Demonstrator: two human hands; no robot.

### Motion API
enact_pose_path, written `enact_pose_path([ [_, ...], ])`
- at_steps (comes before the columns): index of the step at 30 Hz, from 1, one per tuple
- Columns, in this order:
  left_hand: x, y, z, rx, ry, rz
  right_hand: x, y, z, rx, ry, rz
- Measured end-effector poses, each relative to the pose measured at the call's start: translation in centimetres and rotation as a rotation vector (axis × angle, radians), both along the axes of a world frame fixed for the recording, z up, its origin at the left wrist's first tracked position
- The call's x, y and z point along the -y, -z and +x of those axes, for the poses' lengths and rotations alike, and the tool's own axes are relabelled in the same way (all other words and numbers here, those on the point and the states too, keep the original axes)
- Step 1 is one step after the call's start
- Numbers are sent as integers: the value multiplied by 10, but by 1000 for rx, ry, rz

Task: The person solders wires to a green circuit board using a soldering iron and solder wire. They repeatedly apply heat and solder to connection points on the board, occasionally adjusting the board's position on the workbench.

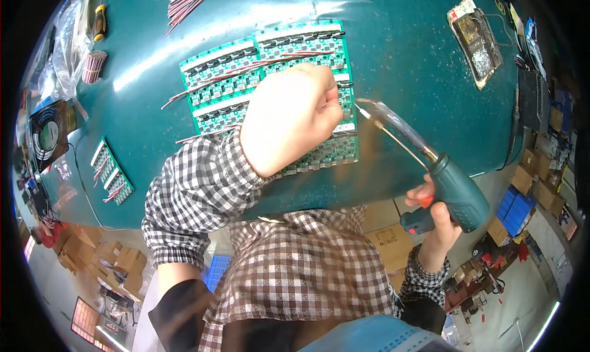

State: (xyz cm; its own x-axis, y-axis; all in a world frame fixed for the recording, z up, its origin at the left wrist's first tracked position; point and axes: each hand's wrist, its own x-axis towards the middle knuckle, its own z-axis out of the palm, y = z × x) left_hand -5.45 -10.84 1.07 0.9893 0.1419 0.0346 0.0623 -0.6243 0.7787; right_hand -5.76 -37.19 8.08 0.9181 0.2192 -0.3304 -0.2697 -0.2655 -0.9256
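My left hand (292, 115) hangs over green circuit board panels (335, 47), its fingers curled together. Whatever it pinches is hidden behind the fingers. A black wire end (346, 85) shows just beside the fingertips. In my right hand (440, 221) is a green soldering gun (458, 192), gripped by its handle with a finger near the red trigger. The gun's metal tip and thin feed tube point left, ending close to the panels' right edge. Red-and-black wires (230, 76) lie in rows across the boards, partly covered by my left hand and sleeve.
A bundle of wires (186, 1) lies at the far side of the green mat (405, 51). At the right is a worn soldering stand (476, 44). To the left are a smaller wired board (112, 172), a black fan (50, 134), a screwdriver (99, 23) and another wire bundle (94, 67).
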Motion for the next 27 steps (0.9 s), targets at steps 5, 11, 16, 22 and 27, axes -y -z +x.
enact_pose_path([
  [5, -1, 0, 1, -13, 0, -32, 0, 2, 1, -9, -41, 2],
  [11, -1, 1, 1, 5, 0, -5, -1, 1, 2, -7, -68, -16],
  [16, 0, 3, 0, 27, 20, 4, -4, 0, 1, -15, -72, -46],
  [22, 0, 1, 0, 10, 10, -8, -4, 0, -2, -32, -73, -63],
  [27, 0, 2, 0, 8, 12, -8, -2, 0, -1, 4, -112, -97],
])
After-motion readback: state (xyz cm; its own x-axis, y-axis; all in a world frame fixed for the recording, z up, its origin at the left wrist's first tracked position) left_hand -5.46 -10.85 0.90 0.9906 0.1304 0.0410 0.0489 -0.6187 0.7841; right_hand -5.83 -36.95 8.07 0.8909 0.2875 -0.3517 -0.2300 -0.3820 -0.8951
